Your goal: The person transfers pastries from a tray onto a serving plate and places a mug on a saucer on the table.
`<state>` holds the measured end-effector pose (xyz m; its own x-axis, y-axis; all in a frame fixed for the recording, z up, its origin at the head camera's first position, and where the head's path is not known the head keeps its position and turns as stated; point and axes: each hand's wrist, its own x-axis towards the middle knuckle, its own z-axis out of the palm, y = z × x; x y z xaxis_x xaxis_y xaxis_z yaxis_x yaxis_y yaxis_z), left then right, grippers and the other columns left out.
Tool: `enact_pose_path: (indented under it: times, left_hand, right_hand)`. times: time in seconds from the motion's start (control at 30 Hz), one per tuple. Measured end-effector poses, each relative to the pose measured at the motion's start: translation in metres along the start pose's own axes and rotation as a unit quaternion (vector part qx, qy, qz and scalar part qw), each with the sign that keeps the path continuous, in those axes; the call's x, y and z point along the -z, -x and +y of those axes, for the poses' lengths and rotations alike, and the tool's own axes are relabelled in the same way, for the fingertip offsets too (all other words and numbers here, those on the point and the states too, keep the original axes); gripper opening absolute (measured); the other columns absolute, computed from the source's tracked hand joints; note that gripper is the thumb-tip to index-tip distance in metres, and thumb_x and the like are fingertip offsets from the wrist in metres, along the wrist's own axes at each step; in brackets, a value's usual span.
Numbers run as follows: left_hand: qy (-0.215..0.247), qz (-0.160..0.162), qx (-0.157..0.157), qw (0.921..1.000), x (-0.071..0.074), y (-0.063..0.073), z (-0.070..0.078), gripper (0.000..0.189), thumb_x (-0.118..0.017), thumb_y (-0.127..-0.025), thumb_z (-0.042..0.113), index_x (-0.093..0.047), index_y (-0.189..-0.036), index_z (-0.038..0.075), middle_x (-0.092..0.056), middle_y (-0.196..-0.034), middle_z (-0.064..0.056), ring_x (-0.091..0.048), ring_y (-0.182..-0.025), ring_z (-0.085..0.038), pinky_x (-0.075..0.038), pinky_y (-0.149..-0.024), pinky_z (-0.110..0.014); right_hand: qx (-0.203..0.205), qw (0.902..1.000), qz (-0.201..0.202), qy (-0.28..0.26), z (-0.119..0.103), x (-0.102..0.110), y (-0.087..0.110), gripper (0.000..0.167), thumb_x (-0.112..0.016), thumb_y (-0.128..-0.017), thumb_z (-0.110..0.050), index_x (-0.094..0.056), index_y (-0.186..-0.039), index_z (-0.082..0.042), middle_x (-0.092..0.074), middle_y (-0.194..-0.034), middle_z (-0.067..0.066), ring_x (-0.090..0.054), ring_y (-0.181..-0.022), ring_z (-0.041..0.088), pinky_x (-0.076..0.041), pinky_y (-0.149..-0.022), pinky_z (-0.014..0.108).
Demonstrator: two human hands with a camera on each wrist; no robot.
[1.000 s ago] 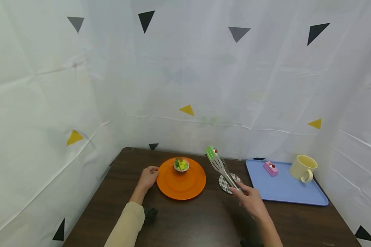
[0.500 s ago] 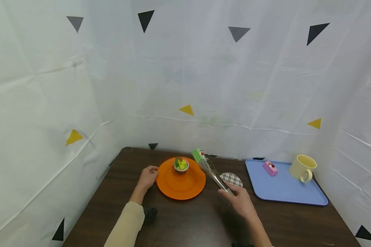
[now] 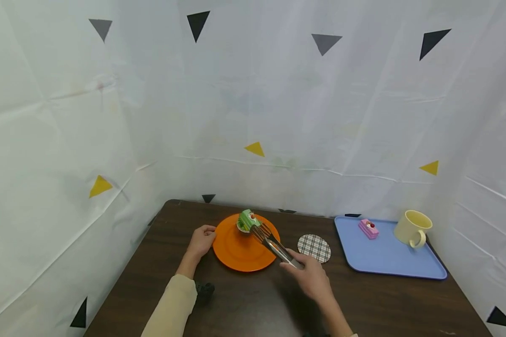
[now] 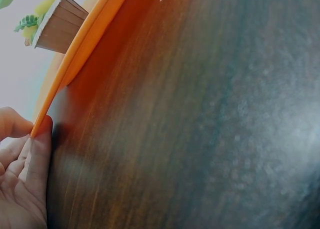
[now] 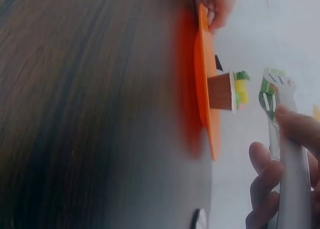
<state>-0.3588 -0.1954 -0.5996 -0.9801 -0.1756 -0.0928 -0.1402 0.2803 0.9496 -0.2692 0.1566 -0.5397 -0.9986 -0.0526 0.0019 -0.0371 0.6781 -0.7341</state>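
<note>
My left hand (image 3: pixel 201 241) pinches the left rim of an orange plate (image 3: pixel 244 255); in the left wrist view the thumb lies above the rim and fingers below. On the plate stands a small cup (image 5: pixel 221 92) with green and yellow pieces on top. In my right hand (image 3: pixel 311 276) are metal tongs (image 3: pixel 276 248), their tips gripping a green toy cake slice (image 3: pixel 248 218) with a red-and-white topping. From the head view the slice partly covers the cup; the right wrist view shows it apart, above the cup.
Right of the plate lies a round checked coaster (image 3: pixel 314 248). A blue tray (image 3: pixel 394 262) at the right bears a pink toy cake slice (image 3: pixel 368 229) and a yellow mug (image 3: pixel 413 229). White cloth with triangles (image 3: pixel 254 149) hangs behind the brown table (image 3: pixel 236 304).
My right hand has moved left with the tongs and the green cake slice, from above the coaster's side to over the plate. The left hand has stayed at the plate's rim.
</note>
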Motion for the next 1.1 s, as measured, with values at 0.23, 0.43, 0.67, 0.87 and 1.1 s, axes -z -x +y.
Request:
enact_pose_path:
  times: [0.23,0.43,0.67,0.87,1.1]
  left_hand:
    - [-0.001,-0.001,-0.003,1.0000,0.000,0.001,0.000,0.033,-0.058,-0.109,0.014,-0.065,-0.137,-0.002,-0.071,-0.124,-0.020,-0.067,-0.104,-0.026,-0.056,-0.086,-0.031]
    - [-0.002,0.002,-0.002,1.0000,-0.002,0.000,-0.001,0.032,-0.059,-0.108,0.014,-0.065,-0.136,-0.002,-0.072,-0.123,-0.019,-0.067,-0.105,-0.026,-0.056,-0.087,-0.031]
    - [-0.004,0.000,-0.006,1.0000,0.000,0.000,0.001,0.033,-0.058,-0.109,0.015,-0.065,-0.137,-0.002,-0.071,-0.124,-0.020,-0.067,-0.104,-0.027,-0.056,-0.084,-0.031]
    - [-0.005,-0.004,-0.005,1.0000,0.001,0.002,0.001,0.035,-0.057,-0.109,0.015,-0.064,-0.139,-0.001,-0.071,-0.127,-0.021,-0.067,-0.108,-0.028,-0.057,-0.089,-0.035]
    - [-0.005,-0.004,-0.006,1.0000,0.001,0.001,0.001,0.035,-0.057,-0.109,0.015,-0.064,-0.140,-0.001,-0.070,-0.129,-0.020,-0.067,-0.111,-0.030,-0.056,-0.094,-0.039]
  right_hand:
    - [0.015,0.9991,0.002,0.039,-0.011,-0.012,0.001,0.054,-0.079,-0.093,-0.054,-0.071,-0.144,-0.036,-0.072,-0.105,0.002,-0.048,-0.066,0.019,-0.035,-0.056,0.036]
    - [0.026,0.9961,0.004,0.084,-0.015,-0.022,0.000,0.054,-0.078,-0.093,-0.057,-0.071,-0.143,-0.038,-0.078,-0.111,0.003,-0.049,-0.063,0.018,-0.036,-0.054,0.037]
    - [0.028,0.9921,0.006,0.122,-0.018,-0.030,-0.004,0.050,-0.080,-0.093,-0.052,-0.072,-0.141,-0.039,-0.080,-0.118,0.003,-0.055,-0.067,0.017,-0.039,-0.055,0.038]
    - [0.016,0.9895,-0.010,0.143,-0.018,-0.034,-0.009,0.049,-0.081,-0.092,-0.052,-0.074,-0.139,-0.039,-0.079,-0.104,0.001,-0.056,-0.066,0.018,-0.040,-0.056,0.038]
    - [0.014,0.9888,-0.022,0.147,-0.019,-0.038,-0.010,0.051,-0.081,-0.093,-0.051,-0.073,-0.141,-0.035,-0.076,-0.092,-0.002,-0.048,-0.057,0.020,-0.038,-0.052,0.038]
